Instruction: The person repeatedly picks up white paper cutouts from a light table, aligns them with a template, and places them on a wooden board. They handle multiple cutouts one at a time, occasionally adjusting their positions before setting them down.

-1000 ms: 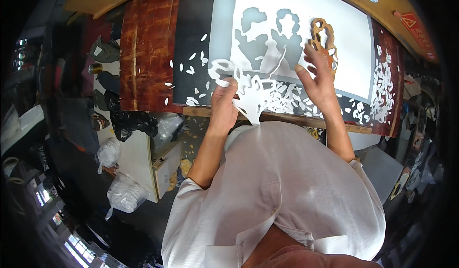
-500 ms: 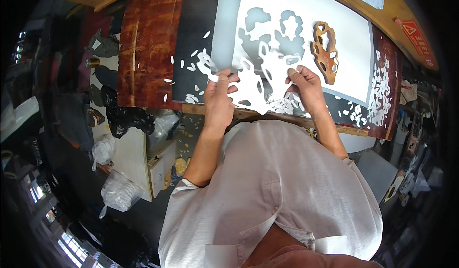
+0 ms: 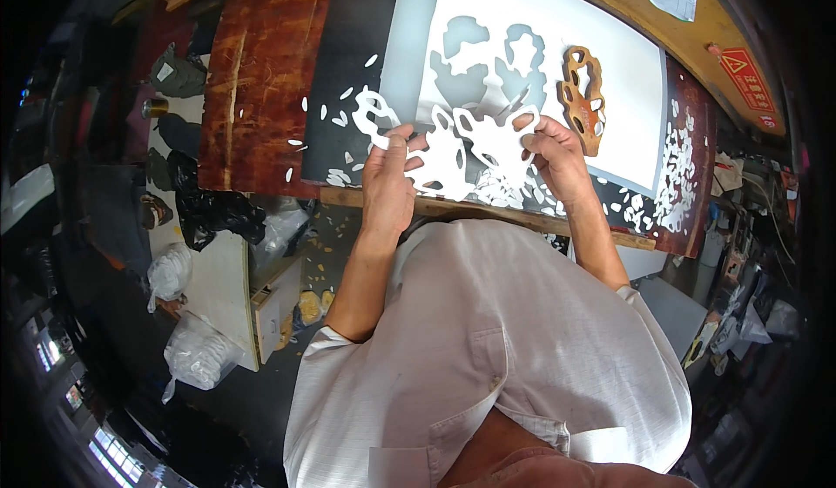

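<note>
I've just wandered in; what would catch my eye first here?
Probably the white cutouts, gripped by the left hand and right hand near the table's front edge. Beyond them lies a white sheet with shaped holes, a brown frame resting on its right side. White scraps lie strewn around.

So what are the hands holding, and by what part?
White cutouts, by their edges: left hand at the left side, right hand at an upper right corner.
</note>
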The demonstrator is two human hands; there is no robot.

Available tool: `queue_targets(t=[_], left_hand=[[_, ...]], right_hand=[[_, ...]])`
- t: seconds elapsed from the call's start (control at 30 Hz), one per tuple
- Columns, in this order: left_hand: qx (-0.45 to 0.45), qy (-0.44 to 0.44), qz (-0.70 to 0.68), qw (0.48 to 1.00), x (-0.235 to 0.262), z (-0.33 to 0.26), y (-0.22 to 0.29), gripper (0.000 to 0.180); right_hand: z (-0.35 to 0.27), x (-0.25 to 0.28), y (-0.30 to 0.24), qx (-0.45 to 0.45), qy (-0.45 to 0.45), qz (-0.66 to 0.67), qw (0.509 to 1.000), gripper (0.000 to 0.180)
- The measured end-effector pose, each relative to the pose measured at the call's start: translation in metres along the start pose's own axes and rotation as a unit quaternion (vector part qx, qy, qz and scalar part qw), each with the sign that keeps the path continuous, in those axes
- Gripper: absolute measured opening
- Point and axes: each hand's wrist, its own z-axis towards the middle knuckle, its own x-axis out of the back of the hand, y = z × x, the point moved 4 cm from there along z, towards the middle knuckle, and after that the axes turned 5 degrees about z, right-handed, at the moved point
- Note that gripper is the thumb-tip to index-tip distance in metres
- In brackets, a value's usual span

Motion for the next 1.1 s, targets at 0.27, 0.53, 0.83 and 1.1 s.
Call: queue_targets(t=[0.27, 0.53, 0.83, 1.1], left_hand=[[0.023, 0.009, -0.058, 0.998, -0.007, -0.007, 0.006, 0.034], [0.091, -0.044, -0.104, 0.989, -0.025, -0.001, -0.002, 0.038], [0.105, -0.058, -0.085, 0.989, -0.046, 0.008, -0.016, 0.069], [-0.033, -0.232, 0.238, 0.943, -0.030, 0.009, 0.032, 0.038]], right_hand=[[-0.001, 0.001, -0.011, 0.022, 0.064, -0.061, 0.996, 0.029], [-0.013, -0.050, -0.105, 0.399, 0.019, -0.532, 0.746, 0.040], [-0.051, -0.108, -0.014, 0.303, -0.164, -0.512, 0.787, 0.036], [-0.013, -0.045, -0.033, 0.224, -0.046, -0.265, 0.937, 0.043]])
